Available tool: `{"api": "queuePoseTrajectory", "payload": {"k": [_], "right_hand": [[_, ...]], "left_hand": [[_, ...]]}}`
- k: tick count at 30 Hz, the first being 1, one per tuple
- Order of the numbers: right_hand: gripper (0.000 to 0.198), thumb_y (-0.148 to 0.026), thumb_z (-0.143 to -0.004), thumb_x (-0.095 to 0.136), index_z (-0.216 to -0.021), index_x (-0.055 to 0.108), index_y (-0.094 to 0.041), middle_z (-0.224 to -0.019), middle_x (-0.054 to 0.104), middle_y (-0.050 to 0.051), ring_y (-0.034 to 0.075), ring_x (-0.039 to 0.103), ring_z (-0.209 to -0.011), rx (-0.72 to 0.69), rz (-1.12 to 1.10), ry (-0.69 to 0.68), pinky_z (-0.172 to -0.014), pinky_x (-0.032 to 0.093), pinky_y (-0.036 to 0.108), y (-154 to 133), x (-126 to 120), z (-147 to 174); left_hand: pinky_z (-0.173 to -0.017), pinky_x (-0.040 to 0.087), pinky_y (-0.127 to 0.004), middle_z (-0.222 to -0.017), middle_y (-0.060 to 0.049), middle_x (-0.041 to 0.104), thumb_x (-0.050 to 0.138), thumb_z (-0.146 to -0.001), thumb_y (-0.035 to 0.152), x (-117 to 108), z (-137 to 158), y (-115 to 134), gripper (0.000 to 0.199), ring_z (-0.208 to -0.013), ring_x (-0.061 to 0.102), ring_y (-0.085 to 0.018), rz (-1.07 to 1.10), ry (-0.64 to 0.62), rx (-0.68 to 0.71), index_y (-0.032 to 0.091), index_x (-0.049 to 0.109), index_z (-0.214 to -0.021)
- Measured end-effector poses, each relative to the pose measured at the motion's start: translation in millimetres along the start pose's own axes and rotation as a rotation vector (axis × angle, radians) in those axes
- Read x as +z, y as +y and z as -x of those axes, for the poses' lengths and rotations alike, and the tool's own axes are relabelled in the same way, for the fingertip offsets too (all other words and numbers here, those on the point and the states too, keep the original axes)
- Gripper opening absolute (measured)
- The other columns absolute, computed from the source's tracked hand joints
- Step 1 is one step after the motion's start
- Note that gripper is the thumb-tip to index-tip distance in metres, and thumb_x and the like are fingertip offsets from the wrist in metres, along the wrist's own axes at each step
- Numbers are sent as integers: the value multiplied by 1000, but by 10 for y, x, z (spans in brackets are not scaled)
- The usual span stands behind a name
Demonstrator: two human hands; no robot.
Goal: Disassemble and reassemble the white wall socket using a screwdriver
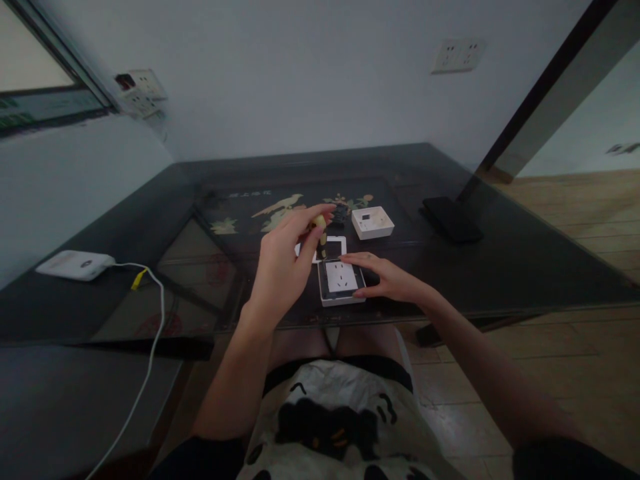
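Note:
A white wall socket point(342, 277) with a dark inner frame sits in a white box near the table's front edge. Above its far left corner, my left hand point(289, 257) grips a screwdriver point(321, 244) with a yellow and black handle, held upright. The tip of the tool is too small to make out. My right hand point(387, 277) rests on the socket's right side, its thumb and fingers apart and pressing on the edges. Partly behind the screwdriver lies a white cover frame point(340, 241).
A second white mounting box point(373, 222) stands behind the socket, beside some small black pieces point(340, 215). A black phone-like object point(451, 219) lies to the right. At far left is a white device point(76, 265) with a white cable point(161, 320) hanging off the dark table point(525, 273).

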State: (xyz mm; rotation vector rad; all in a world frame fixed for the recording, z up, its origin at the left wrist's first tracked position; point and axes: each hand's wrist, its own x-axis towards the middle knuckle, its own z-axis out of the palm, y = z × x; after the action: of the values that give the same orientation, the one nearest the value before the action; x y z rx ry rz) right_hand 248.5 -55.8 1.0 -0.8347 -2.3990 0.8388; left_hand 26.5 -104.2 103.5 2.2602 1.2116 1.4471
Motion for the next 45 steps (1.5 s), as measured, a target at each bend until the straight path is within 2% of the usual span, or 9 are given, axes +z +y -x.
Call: {"api": "queuePoseTrajectory", "payload": {"k": [3, 8, 13, 15, 21, 28, 35, 42, 45], "right_hand": [[69, -39, -77, 71, -139, 43, -26, -141, 48, 9, 25, 42, -132, -5, -5, 10, -111, 32, 49, -12, 2, 6], [70, -39, -77, 71, -139, 43, -26, -141, 48, 9, 25, 42, -132, -1, -8, 9, -111, 32, 50, -19, 3, 9], [71, -39, -77, 72, -140, 42, -28, -142, 48, 9, 26, 40, -133, 1, -19, 14, -111, 31, 51, 0, 6, 13], [72, -39, -76, 72, -140, 42, -27, -142, 47, 9, 25, 40, -133, -1, -21, 9, -111, 31, 50, 5, 5, 13], [74, -41, -75, 73, -140, 41, -27, -143, 45, 10, 25, 39, -134, -4, -29, -4, -112, 29, 49, 5, 0, 22], [74, -41, -75, 72, -141, 41, -27, -144, 44, 10, 26, 38, -134, -6, -52, -2, -112, 28, 51, 6, 2, 22], [74, -40, -75, 73, -141, 41, -25, -144, 45, 10, 25, 38, -135, -15, -44, 5, -113, 29, 49, 6, 6, 26], [74, -40, -75, 73, -140, 41, -27, -144, 45, 9, 25, 38, -134, -12, -49, 10, -113, 29, 50, 6, 9, 24], [74, -39, -75, 74, -140, 41, -26, -144, 45, 10, 25, 38, -134, -15, -48, 5, -113, 28, 49, 4, 7, 23]], "left_hand": [[-80, 54, -26, -111, -6, 64, 49, -92, 23, 24, -11, -6, 23, -102, 61, -16, 17, 12, -23, 22, 63, -111], [-69, 54, -22, -101, -3, 63, 61, -85, 24, 72, -43, -81, 17, -88, 60, -14, -63, 134, -68, 24, 66, -101], [-76, 55, -24, -109, -5, 64, 47, -92, 20, 26, -32, -106, 28, -96, 62, -15, 44, 12, -65, 24, 59, -118], [-78, 54, -25, -112, -6, 63, 44, -94, 20, 22, -33, -102, 29, -100, 62, -15, 66, 1, -67, 23, 58, -118], [-75, 55, -24, -100, -4, 62, 61, -84, 22, 91, -87, -162, 19, -88, 61, -14, -68, 166, -67, 23, 67, -103], [-84, 54, -29, -111, -6, 64, 46, -92, 19, 72, -64, -153, 28, -100, 62, -16, 48, 48, -53, 22, 59, -117], [-74, 52, -25, -96, -3, 63, 62, -84, 24, 102, -100, -150, 15, -84, 60, -14, -111, 196, -53, 22, 67, -98], [-86, 51, -29, -108, -4, 65, 46, -92, 14, 30, -61, -106, 29, -98, 61, -15, -53, 24, -38, 23, 58, -117], [-85, 51, -28, -109, -5, 64, 50, -91, 16, 50, -59, -73, 25, -100, 60, -16, -58, 38, -15, 22, 61, -112]]}}
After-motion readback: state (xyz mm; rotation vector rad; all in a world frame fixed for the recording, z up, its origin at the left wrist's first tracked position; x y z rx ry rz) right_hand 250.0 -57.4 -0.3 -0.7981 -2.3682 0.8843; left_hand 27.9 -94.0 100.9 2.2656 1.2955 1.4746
